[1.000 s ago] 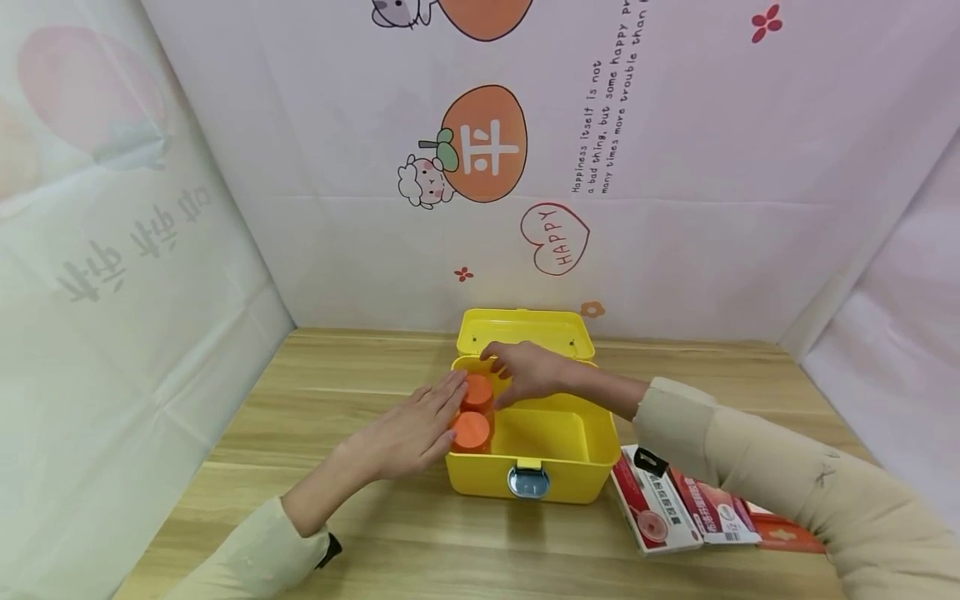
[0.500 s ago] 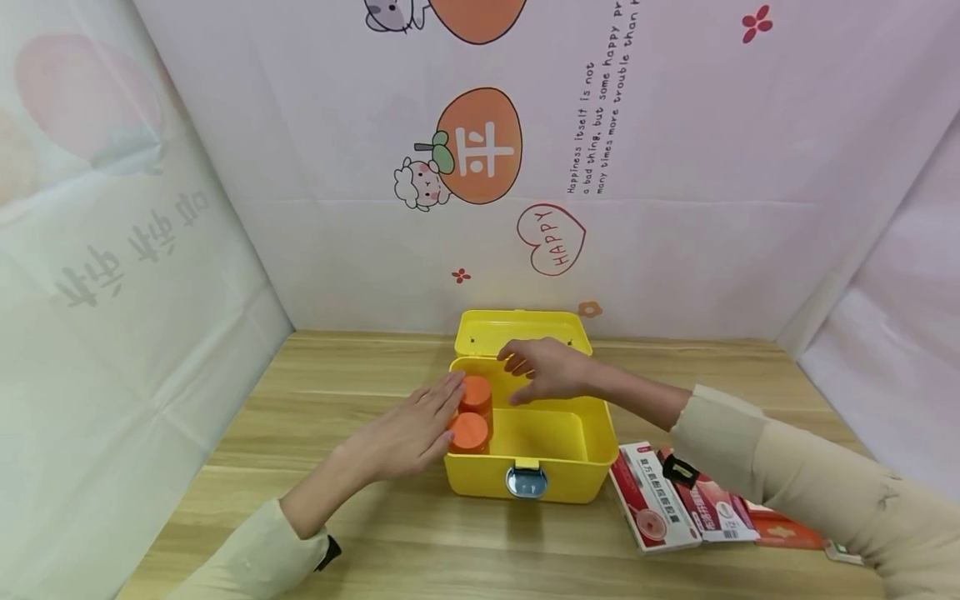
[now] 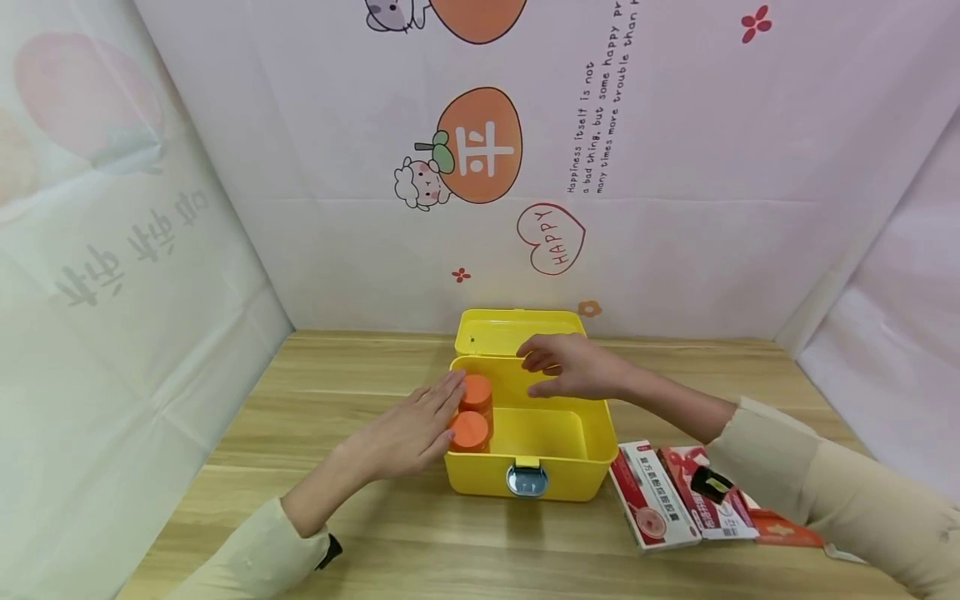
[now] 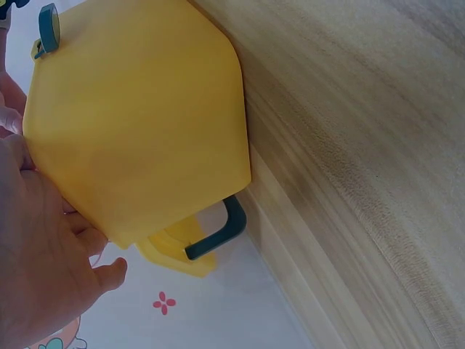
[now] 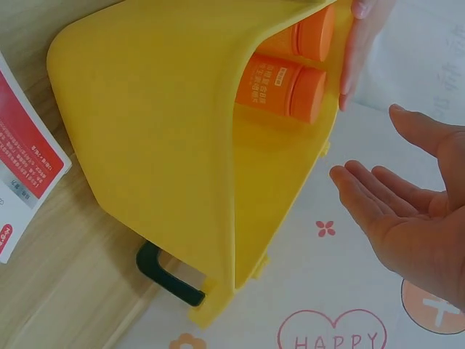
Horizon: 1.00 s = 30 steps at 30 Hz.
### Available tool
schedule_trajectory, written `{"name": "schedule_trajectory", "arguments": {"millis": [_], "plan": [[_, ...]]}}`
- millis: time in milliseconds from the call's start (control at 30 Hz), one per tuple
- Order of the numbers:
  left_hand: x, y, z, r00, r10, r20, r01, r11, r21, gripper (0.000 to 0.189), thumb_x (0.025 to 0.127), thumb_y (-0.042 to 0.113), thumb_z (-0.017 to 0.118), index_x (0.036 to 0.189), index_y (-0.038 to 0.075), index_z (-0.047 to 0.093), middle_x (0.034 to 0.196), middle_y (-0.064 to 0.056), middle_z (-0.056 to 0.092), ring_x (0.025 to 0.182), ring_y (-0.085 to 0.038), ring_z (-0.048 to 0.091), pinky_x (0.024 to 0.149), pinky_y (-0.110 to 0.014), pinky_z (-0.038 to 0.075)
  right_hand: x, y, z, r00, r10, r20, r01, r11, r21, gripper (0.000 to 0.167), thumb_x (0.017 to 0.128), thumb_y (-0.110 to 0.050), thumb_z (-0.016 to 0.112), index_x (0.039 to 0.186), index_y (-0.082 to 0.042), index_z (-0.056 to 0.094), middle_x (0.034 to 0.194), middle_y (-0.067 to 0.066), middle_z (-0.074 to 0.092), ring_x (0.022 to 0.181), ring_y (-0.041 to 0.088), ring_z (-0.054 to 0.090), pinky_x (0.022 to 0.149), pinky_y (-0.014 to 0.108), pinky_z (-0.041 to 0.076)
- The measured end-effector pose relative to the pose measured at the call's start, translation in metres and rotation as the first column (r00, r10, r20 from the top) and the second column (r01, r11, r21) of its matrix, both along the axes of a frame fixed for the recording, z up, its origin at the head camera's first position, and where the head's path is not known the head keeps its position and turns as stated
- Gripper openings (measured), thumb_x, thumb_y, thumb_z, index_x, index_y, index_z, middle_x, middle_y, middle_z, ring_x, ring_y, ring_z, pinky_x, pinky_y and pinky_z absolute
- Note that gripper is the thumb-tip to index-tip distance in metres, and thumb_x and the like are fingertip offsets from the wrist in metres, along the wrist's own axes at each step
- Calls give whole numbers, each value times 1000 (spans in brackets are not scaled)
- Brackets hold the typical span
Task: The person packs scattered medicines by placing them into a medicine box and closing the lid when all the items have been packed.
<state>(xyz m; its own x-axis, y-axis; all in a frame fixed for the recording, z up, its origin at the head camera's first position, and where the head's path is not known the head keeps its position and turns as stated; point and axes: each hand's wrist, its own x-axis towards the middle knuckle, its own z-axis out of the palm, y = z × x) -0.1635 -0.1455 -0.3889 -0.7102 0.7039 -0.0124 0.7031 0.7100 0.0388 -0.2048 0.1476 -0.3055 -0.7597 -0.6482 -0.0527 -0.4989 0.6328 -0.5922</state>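
Observation:
A yellow lidded box [image 3: 480, 479] stands on the table, its lid [image 3: 491, 331] tipped back toward the wall. Two orange bottles with orange caps, a rear bottle [image 3: 477, 389] and a front bottle [image 3: 470, 431], stand side by side at the box's left end. My left hand [image 3: 405, 433] rests at the left rim beside them, fingers straight. Above the back of the box, my right hand [image 3: 573, 367] hovers with loosely bent fingers and nothing in them. In the right wrist view, printed labels show on the bottles [image 5: 269, 81], and that hand [image 5: 414, 211] is apart from the box.
Right of the box lie a red-and-white medicine carton [image 3: 654, 500], a second red carton [image 3: 693, 492] and a flat orange packet [image 3: 783, 531], partly under the right sleeve. A silvery latch [image 3: 527, 481] is on the box front. A printed cloth wall [image 3: 675, 275] rises behind.
My right hand has drawn back from the bottles, moving right and slightly up across the box. The left hand stays at the rim, and the bottles keep their places.

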Motion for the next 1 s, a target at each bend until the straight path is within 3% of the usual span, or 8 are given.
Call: {"name": "schedule_trajectory", "arguments": {"millis": [667, 1000], "plan": [[1, 1, 1, 1000, -6, 2, 6, 1000, 7, 64, 107, 37, 28, 160, 4, 13, 169, -11, 5, 157, -25, 9, 125, -48, 22, 27, 14, 3, 999, -49, -10, 47, 993, -111, 43, 90, -15, 73, 128, -1, 59, 123, 16, 68, 116, 33, 65, 99, 45, 54], [2, -1, -1, 1000, -2, -9, 2, 1000, 6, 64, 107, 38, 28, 160, 4, 13, 169, -11, 4, 157, -25, 9, 125, -48, 23, 35, 28, 1, 999, -41, 18, 44, 981, -190, 45, 91, -14, 72, 128, 5, 58, 122, 20, 66, 115, 36, 65, 98, 46, 55]]}}
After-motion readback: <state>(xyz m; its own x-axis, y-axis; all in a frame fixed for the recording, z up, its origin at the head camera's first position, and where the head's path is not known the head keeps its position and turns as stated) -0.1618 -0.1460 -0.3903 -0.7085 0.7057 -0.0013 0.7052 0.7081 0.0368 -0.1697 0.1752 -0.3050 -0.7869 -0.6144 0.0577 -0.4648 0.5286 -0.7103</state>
